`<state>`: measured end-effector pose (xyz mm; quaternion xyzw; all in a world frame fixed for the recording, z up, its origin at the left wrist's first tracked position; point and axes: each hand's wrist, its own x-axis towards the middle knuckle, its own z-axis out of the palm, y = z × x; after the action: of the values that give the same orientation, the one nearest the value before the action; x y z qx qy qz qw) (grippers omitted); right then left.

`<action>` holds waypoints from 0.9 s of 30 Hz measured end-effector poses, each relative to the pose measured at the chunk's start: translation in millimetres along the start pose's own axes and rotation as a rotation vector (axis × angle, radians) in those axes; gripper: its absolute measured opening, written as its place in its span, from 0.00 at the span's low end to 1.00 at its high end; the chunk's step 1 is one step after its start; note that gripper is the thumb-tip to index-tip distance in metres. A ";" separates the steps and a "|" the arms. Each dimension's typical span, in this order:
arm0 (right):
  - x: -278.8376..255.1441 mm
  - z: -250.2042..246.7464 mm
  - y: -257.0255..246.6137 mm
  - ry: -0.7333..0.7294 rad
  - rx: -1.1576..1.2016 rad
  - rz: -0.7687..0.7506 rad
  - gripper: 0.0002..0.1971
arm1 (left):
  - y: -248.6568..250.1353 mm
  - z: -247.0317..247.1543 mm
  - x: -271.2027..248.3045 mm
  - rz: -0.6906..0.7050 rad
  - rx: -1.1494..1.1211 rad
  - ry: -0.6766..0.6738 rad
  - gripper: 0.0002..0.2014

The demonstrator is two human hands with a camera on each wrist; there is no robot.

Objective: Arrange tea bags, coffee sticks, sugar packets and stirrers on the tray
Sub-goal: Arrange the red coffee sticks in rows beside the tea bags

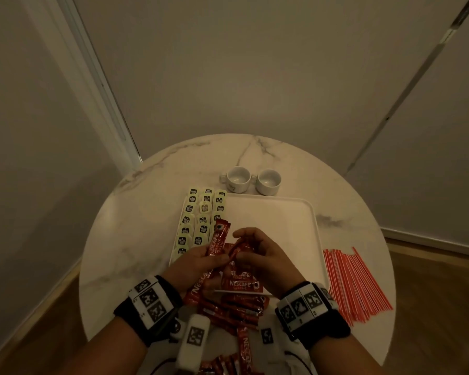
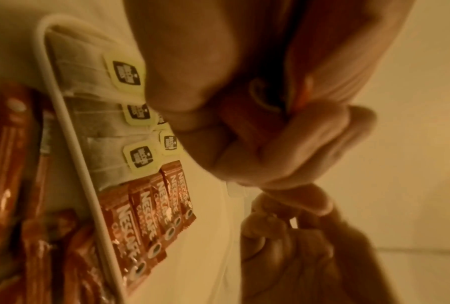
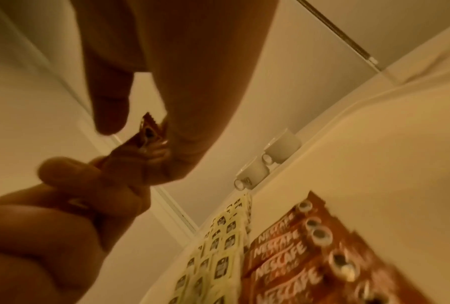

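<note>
Tea bags placed, coffee sticks underway.
Both hands (image 1: 229, 255) pinch Nescafé coffee sticks (image 1: 219, 239) over the tray (image 1: 271, 226); tea bags (image 1: 198, 220) fill its 9 o'clock side; stirrers (image 1: 355, 285) wait at 3 o'clock.

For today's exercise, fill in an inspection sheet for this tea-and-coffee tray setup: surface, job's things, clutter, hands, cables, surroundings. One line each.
Surface: round marble-look table.
Job's things: white tray with tea bags in rows along its left side and a row of coffee sticks at its near edge; loose coffee sticks on the table in front of it; red stirrers on the table right of the tray; sugar packets not seen.
Clutter: two white cups beyond the tray.
Hands: left hand and right hand each hold coffee sticks.
Cables: nothing seen.
Surroundings: pale walls, wooden floor.
</note>
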<state>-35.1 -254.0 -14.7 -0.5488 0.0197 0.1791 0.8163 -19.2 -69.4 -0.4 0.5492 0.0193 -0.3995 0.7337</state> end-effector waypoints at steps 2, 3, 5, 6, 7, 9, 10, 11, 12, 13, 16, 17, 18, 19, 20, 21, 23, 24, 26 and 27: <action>1.5 -3.1 -6.0 -0.045 -0.126 0.017 0.13 | 3.5 0.2 1.0 -0.043 -0.079 -0.020 0.09; 3.1 -5.1 -9.3 -0.021 -0.196 0.019 0.09 | 4.4 0.0 1.6 -0.049 -0.067 -0.005 0.10; 8.3 -9.5 -16.0 0.088 -0.288 0.014 0.03 | 5.1 -1.7 4.8 -0.001 0.118 0.097 0.11; 11.6 -12.2 -18.9 0.138 -0.309 0.011 0.03 | 5.5 -2.8 7.4 0.030 0.239 0.173 0.10; 15.4 -14.7 -21.1 0.170 -0.321 0.013 0.04 | 6.7 -2.9 9.3 0.058 0.322 0.236 0.10; 22.3 -16.3 -23.8 0.185 -0.354 0.031 0.06 | 7.9 -2.5 14.8 0.093 0.362 0.278 0.10; 24.8 -15.3 -24.5 0.185 -0.376 0.037 0.06 | 8.6 -1.4 16.7 0.101 0.369 0.278 0.10; 27.4 -14.7 -24.4 0.194 -0.398 0.042 0.07 | 8.9 -1.0 17.9 0.107 0.384 0.283 0.08; 30.0 -13.7 -24.2 0.219 -0.416 0.040 0.09 | 9.0 -0.7 18.9 0.115 0.401 0.288 0.07; 33.1 -13.1 -23.2 0.258 -0.428 0.033 0.11 | 9.0 -0.4 20.1 0.122 0.409 0.294 0.08; 41.8 -12.2 -16.7 0.395 -0.435 0.020 0.17 | 10.1 -0.3 26.3 0.125 0.396 0.331 0.10; 43.1 -12.0 -14.5 0.414 -0.397 0.021 0.17 | 11.2 0.2 28.3 0.122 0.393 0.348 0.10; 43.5 -11.1 -12.9 0.399 -0.341 0.017 0.15 | 11.8 -0.6 30.8 0.121 0.397 0.366 0.10; 42.9 -11.2 -12.0 0.362 -0.305 0.010 0.11 | 12.6 -1.5 32.4 0.120 0.405 0.378 0.09; 41.6 -12.6 -12.8 0.327 -0.304 0.000 0.07 | 13.7 -2.8 33.5 0.122 0.411 0.389 0.09; 41.3 -15.9 -14.6 0.310 -0.317 -0.008 0.04 | 15.4 -4.5 33.8 0.127 0.411 0.402 0.09; 42.5 -25.5 -20.6 0.305 -0.337 -0.006 0.03 | 19.7 -9.6 34.6 0.152 0.400 0.435 0.07; 44.0 -29.6 -24.1 0.289 -0.351 0.006 0.04 | 22.2 -12.5 35.5 0.167 0.400 0.448 0.06; 48.2 -33.2 -30.6 0.205 -0.513 0.028 0.06 | 26.8 -16.0 38.1 0.178 0.428 0.463 0.03; 50.8 -32.6 -33.1 0.152 -0.662 0.029 0.07 | 28.4 -16.6 40.1 0.178 0.455 0.464 0.02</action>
<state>28.2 -280.7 -9.8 -0.7954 0.0292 0.1459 0.5875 32.1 -76.2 -3.2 0.7746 0.0481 -0.1921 0.6006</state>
